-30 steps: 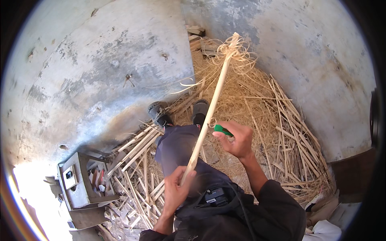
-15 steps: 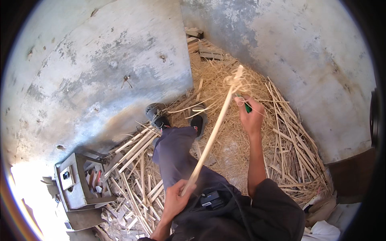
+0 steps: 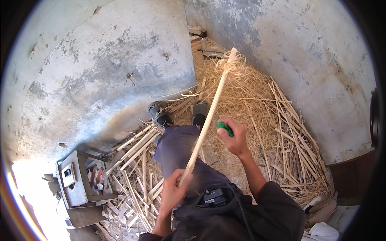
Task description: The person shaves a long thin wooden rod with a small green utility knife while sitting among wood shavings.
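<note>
My left hand (image 3: 176, 188) is closed around the near end of a long pale wooden stick (image 3: 212, 108). The stick slants up and away over my leg, and a cluster of thin curled shavings (image 3: 237, 66) clings near its far end. To the right of the stick, my right hand (image 3: 235, 136) grips a small green-handled tool (image 3: 225, 129). Its working end is not clear, so I cannot tell its exact kind. The tool is apart from the stick.
Shavings (image 3: 245, 108) cover the floor ahead. Sticks lie piled along the right wall (image 3: 297, 140) and at the left (image 3: 140, 176). A worn box-like stool (image 3: 80, 180) stands at lower left. Peeling walls (image 3: 120, 52) meet at a far corner, near stacked wood pieces (image 3: 211, 50). My shoes (image 3: 160, 112) rest among shavings.
My right hand has drawn back toward me with the green-handled tool, away from the stick's far end. The stick's far end has risen slightly and shifted left, carrying its curled shavings.
</note>
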Demonstrator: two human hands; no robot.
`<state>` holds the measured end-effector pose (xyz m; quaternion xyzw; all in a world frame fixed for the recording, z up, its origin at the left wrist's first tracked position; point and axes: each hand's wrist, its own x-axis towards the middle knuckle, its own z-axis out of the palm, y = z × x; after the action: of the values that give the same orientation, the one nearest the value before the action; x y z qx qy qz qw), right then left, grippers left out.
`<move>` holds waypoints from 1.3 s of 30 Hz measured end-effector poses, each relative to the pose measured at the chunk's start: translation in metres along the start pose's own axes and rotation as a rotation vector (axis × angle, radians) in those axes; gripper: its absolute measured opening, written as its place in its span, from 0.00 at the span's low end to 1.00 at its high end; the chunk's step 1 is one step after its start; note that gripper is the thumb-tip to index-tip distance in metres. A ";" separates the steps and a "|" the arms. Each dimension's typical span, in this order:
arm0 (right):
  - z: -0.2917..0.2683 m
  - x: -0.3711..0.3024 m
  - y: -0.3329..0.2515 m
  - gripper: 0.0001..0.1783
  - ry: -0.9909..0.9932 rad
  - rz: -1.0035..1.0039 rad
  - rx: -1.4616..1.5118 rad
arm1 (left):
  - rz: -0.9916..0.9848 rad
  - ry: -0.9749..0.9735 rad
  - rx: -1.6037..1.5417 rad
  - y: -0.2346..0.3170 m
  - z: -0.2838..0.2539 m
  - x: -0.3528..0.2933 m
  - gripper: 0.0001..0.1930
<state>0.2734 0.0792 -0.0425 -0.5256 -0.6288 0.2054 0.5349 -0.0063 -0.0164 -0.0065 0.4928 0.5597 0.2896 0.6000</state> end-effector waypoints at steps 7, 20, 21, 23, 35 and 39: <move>0.008 -0.015 -0.019 0.19 -0.196 -0.179 0.039 | 0.098 -0.056 -0.007 0.003 0.004 0.012 0.12; 0.021 -0.029 -0.035 0.21 -0.164 -0.272 -0.067 | 0.187 -0.082 0.008 0.016 0.006 0.018 0.16; 0.020 -0.029 -0.039 0.21 -0.151 -0.275 -0.099 | 0.194 -0.072 0.012 0.015 0.006 0.018 0.15; 0.020 -0.028 -0.041 0.21 -0.138 -0.277 -0.131 | 0.192 -0.065 0.001 0.018 0.006 0.018 0.15; 0.005 -0.012 -0.035 0.19 0.021 -0.243 -0.237 | 0.205 -0.001 0.081 0.022 0.008 0.012 0.14; 0.003 -0.011 -0.035 0.19 -0.026 -0.225 -0.219 | 0.166 0.003 0.042 0.020 0.007 0.009 0.14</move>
<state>0.2538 0.0579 -0.0200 -0.5043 -0.7091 0.0813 0.4860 0.0064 -0.0035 0.0078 0.5495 0.5238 0.3272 0.5627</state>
